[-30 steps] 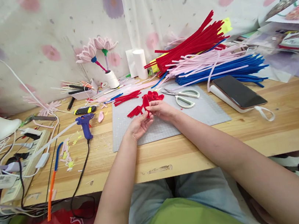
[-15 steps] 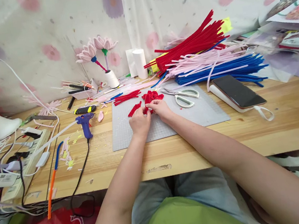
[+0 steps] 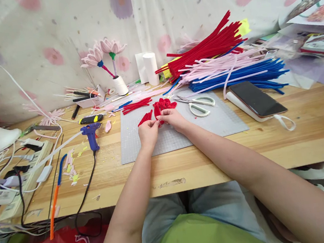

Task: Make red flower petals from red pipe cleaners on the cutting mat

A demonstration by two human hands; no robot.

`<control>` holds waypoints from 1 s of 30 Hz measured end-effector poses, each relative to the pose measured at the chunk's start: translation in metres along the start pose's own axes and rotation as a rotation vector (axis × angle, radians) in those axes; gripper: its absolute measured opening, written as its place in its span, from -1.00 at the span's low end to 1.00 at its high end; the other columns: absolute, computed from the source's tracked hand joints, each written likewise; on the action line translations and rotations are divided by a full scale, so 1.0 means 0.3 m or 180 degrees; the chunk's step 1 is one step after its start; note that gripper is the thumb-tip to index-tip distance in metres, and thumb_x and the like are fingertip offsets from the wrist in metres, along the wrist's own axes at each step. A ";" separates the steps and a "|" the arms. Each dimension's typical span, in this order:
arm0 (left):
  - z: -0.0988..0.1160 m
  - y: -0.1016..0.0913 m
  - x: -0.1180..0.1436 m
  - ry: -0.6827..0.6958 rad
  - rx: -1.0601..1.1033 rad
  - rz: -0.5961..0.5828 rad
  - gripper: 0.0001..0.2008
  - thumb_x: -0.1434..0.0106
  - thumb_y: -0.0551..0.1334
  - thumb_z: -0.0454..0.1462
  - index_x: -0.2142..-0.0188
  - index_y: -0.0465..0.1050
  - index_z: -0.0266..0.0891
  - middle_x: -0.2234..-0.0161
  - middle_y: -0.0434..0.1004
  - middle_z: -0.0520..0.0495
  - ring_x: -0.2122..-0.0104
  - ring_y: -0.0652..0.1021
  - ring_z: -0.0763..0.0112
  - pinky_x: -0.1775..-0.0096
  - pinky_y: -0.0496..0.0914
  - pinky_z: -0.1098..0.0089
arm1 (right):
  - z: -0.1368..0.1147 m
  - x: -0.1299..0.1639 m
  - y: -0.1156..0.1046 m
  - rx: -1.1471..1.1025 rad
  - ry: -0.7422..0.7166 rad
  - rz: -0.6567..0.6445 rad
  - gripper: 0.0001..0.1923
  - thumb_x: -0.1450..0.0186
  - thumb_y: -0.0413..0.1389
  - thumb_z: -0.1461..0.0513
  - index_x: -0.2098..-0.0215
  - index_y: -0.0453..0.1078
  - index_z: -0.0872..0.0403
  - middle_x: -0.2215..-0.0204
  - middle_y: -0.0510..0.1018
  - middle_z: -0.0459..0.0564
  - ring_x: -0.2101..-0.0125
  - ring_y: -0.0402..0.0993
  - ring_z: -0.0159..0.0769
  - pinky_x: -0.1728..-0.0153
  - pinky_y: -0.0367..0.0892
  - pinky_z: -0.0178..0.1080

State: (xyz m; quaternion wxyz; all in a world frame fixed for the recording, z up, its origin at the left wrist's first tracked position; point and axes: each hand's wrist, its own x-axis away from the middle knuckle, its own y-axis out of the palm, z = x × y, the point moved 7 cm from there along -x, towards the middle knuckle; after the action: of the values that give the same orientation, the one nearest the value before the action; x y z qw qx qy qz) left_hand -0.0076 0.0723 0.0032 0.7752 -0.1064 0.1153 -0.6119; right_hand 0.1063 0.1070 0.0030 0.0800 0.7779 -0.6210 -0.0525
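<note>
Seated at a pale wooden counter (image 3: 245,154), the person works over a grey gridded cutting mat (image 3: 225,122) with both hands close together. The left hand (image 3: 148,131) has its fingertips drawn together, pinching the lower end of a red chenille-stem flower of looped petals (image 3: 164,105); the right hand (image 3: 175,118) pinches the same flower from the other side, thumb and forefinger closed on its base. The flower sits just above the mat, near its far middle edge. Just left of it lie short cut red chenille pieces (image 3: 146,117), and a further bundle of red cut stems (image 3: 137,105) rests at the mat's far left corner. A pair of white-handled scissors (image 3: 198,104) lies on the mat just right of the hands. Beyond them is a heap of long chenille stems: red ones (image 3: 206,49) on top, pale pink ones (image 3: 217,67) in the middle, blue ones (image 3: 243,76) beneath. A dark smartphone (image 3: 257,99) lies on a white case to the right of the mat. Left of the mat a blue hot-glue gun (image 3: 90,133) stands on the counter, its black cord trailing over the near edge. At the back, 2 pink chenille flowers (image 3: 101,53) rise from a white spool (image 3: 120,85), beside a white cylinder (image 3: 151,68).
</note>
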 end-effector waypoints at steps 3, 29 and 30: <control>-0.022 0.017 -0.003 -0.0506 0.0960 -0.0178 -0.94 0.02 0.25 -0.32 0.54 0.41 -0.31 0.59 0.50 -0.01 0.55 0.52 0.43 0.39 0.39 0.39 | 0.012 -0.003 0.011 -0.0254 0.0060 -0.0231 -0.69 0.13 0.25 0.18 0.70 0.17 0.12 0.77 0.26 -0.21 0.70 0.10 -0.56 0.61 0.02 -0.37; -0.048 0.009 0.005 -0.0370 0.0728 -0.0465 -0.83 0.03 0.27 -0.22 0.54 0.37 -0.30 0.63 0.46 0.01 0.62 0.48 0.47 0.42 0.39 0.40 | -0.032 -0.010 -0.010 0.0219 -0.0264 -0.0293 -0.63 0.09 0.22 0.07 0.64 0.15 0.10 0.72 0.29 -0.20 0.67 0.18 -0.54 0.61 0.08 -0.39; -0.051 0.007 0.004 -0.0316 0.0645 -0.0429 -0.83 0.03 0.27 -0.22 0.53 0.37 -0.29 0.63 0.47 0.01 0.62 0.49 0.46 0.42 0.39 0.40 | -0.031 -0.011 -0.009 0.0211 -0.0275 -0.0279 -0.63 0.10 0.23 0.07 0.64 0.15 0.10 0.71 0.30 -0.20 0.67 0.19 -0.54 0.60 0.09 -0.38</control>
State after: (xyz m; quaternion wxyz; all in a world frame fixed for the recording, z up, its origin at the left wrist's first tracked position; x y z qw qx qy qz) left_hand -0.0101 0.0711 -0.0122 0.7438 -0.0652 0.0070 -0.6651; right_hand 0.1099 0.1115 0.0114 0.0249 0.8036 -0.5907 -0.0688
